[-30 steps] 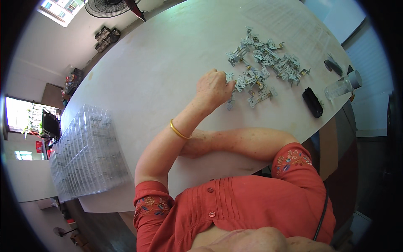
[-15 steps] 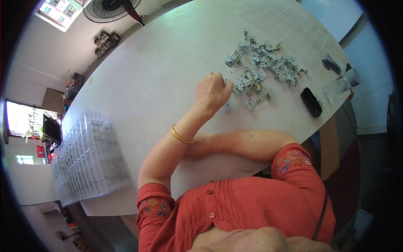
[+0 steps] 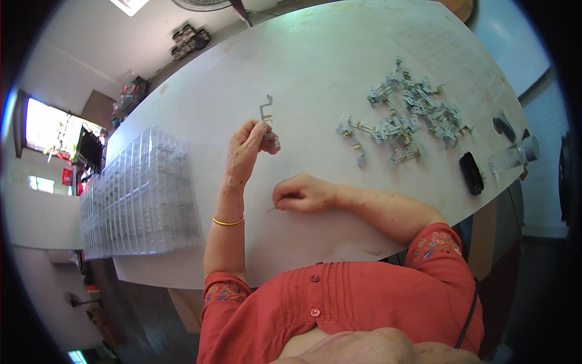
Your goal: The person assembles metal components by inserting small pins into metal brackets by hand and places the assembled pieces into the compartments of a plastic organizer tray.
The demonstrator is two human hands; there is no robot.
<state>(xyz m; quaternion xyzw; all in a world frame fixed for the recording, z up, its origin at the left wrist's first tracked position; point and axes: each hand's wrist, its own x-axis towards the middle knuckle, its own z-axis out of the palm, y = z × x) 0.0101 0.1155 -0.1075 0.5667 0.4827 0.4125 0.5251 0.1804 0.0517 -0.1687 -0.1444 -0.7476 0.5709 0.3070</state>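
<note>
Between the thumb and fingers of my left hand (image 3: 244, 148) is a metal bracket (image 3: 267, 113), raised over the white table. It is a bent grey strip with a small brass-coloured piece, its lower end partly covered by my fingers. My right hand (image 3: 308, 193) rests low over the table, nearer to me, fingers curled. A thin thing like a pin or wire (image 3: 271, 210) pokes out of its fingertips; too small to name surely. To the right of both hands lies a loose pile of similar metal brackets (image 3: 418, 100), some with brass-coloured bits.
A stack of clear plastic compartment trays (image 3: 142, 194) stands on the table (image 3: 291, 54) at the left. On the right are a black case (image 3: 470, 173), a clear bottle with a grey lid (image 3: 512, 155) and a dark bundle (image 3: 503, 125). A fan (image 3: 203, 5) stands beyond the far edge.
My left hand has moved left, away from the pile, and now holds up a bracket. My right hand, earlier hidden behind the left forearm, now shows. The view has shifted a little.
</note>
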